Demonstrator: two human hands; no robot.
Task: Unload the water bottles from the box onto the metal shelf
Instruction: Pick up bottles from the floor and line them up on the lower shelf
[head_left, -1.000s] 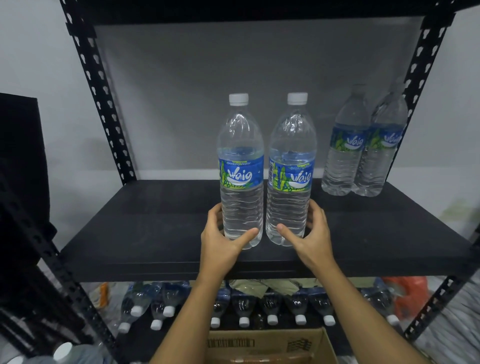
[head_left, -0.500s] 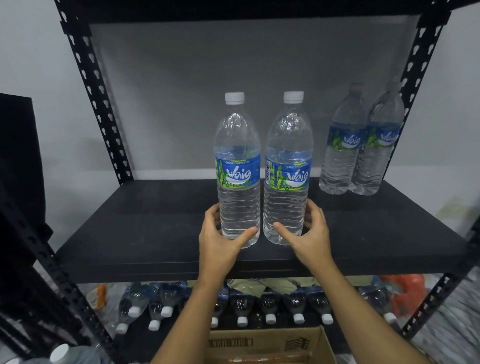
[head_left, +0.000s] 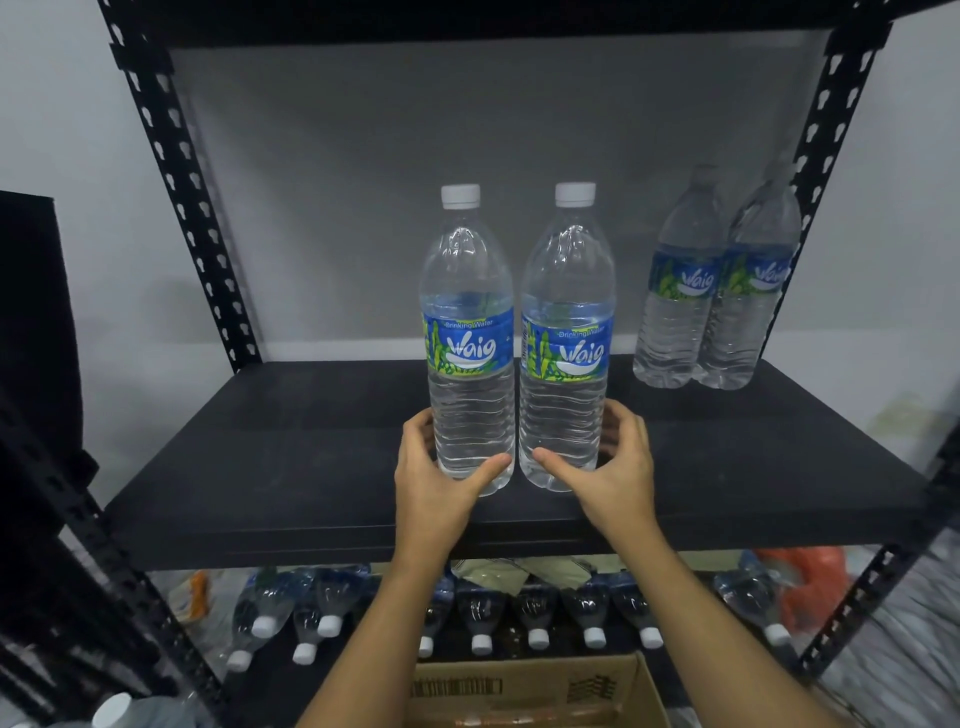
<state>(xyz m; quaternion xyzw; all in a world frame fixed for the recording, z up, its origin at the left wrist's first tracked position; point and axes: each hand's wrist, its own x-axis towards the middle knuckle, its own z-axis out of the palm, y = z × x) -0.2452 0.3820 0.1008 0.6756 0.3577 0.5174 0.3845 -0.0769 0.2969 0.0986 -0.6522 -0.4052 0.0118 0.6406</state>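
On the metal shelf (head_left: 291, 467), still gripping left bottle (head_left: 470, 395) with left hand (head_left: 434, 488), right bottle (head_left: 563, 395) with right hand (head_left: 618, 470), barely shifting, not yet releasing.

The cardboard box (head_left: 530, 691) is cut off by the bottom edge. The lying bottles (head_left: 535, 608) below are half hidden under the shelf board (head_left: 311, 483). The orange thing (head_left: 810, 582) at the right is too blurred to name. The fingertips of the left hand (head_left: 431, 483) are hidden behind the left bottle (head_left: 470, 405), those of the right hand (head_left: 613, 467) behind the right bottle (head_left: 563, 405).
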